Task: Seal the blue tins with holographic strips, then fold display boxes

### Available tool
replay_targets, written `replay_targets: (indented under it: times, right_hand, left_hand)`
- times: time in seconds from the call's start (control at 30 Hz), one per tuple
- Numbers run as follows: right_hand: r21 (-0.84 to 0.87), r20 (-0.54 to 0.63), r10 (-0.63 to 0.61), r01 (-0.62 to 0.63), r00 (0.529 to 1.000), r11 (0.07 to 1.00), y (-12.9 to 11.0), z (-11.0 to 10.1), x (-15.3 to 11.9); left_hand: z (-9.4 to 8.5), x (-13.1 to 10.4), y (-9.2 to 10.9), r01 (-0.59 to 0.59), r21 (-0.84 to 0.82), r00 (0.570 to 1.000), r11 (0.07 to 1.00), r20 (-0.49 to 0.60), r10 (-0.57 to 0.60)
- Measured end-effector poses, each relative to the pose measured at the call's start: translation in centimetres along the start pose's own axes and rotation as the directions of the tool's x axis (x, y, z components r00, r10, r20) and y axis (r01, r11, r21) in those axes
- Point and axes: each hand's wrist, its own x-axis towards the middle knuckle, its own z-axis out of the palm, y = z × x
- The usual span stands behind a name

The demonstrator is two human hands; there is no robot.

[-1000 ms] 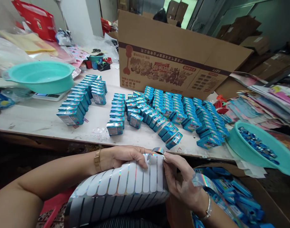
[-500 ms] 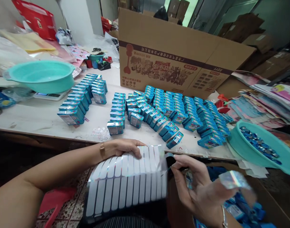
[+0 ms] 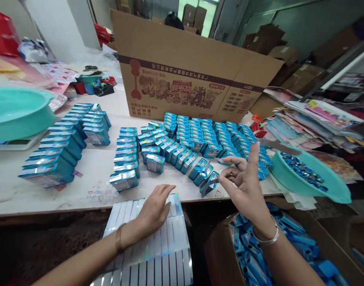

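Note:
My left hand [image 3: 155, 210] rests on a sheet of long silvery stickers [image 3: 143, 254] at the table's front edge, fingers stretched out over it. My right hand [image 3: 244, 182] is raised above the front of the table, pinching a thin clear strip [image 3: 210, 184] between thumb and fingers, its index finger pointing up. A second strip [image 3: 277, 146] seems stuck to that fingertip. The first strip hangs at the nearest blue box [image 3: 209, 186] of a curved row; whether they touch is hard to tell. More small blue boxes [image 3: 124, 180] stand in rows to the left.
A big cardboard carton [image 3: 182, 79] stands behind the rows. A teal basin [image 3: 333, 186] of small shiny blue pieces is at the right, another teal basin [image 3: 18, 115] at the left. An open box [image 3: 217, 254] of blue containers sits below, right. Stacked printed sheets [image 3: 312, 127] lie behind.
My right hand has moved up and forward from the sticker sheet to the front boxes with a strip. My left hand now lies flatter on the sheet. The view has shifted right.

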Motion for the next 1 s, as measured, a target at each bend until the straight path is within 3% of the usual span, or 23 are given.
replay_targets:
  times: [0.03,0.1,0.2,0.47,0.63,0.77,1.0]
  right_hand:
    - [0.018,0.011,0.014,-0.014,1.0,1.0,0.4,0.1,0.3]
    - [0.061,0.034,0.051,-0.053,0.998,0.997,1.2,0.5,0.9]
    - [0.109,0.065,0.117,-0.124,0.991,0.986,2.2,1.0,1.4]
    - [0.02,0.119,0.145,-0.148,0.982,0.989,5.7,1.2,2.6]
    - [-0.202,0.175,-0.007,0.043,0.985,0.978,8.2,1.4,3.8]
    - [-0.266,0.279,-0.137,0.214,0.95,0.94,9.9,1.5,4.5]
    - [-0.281,0.324,-0.168,0.264,0.931,0.923,11.5,1.6,4.5]
  left_hand:
    - [0.3,0.2,0.6,0.015,-0.201,1.0,0.979,0.002,-0.015]
    - [0.9,1.2,1.8,0.102,-0.526,0.995,0.845,0.061,-0.083]
    - [2.0,3.6,3.5,0.211,-0.711,0.977,0.671,0.134,-0.165]
    - [5.0,8.2,4.0,0.29,-0.789,0.947,0.542,0.153,-0.283]
    - [6.4,9.6,3.8,0.309,-0.82,0.931,0.483,0.156,-0.331]
    - [7.3,10.1,3.9,0.307,-0.83,0.914,0.465,0.121,-0.387]
    - [9.1,10.3,3.2,0.311,-0.821,0.893,0.478,0.081,-0.442]
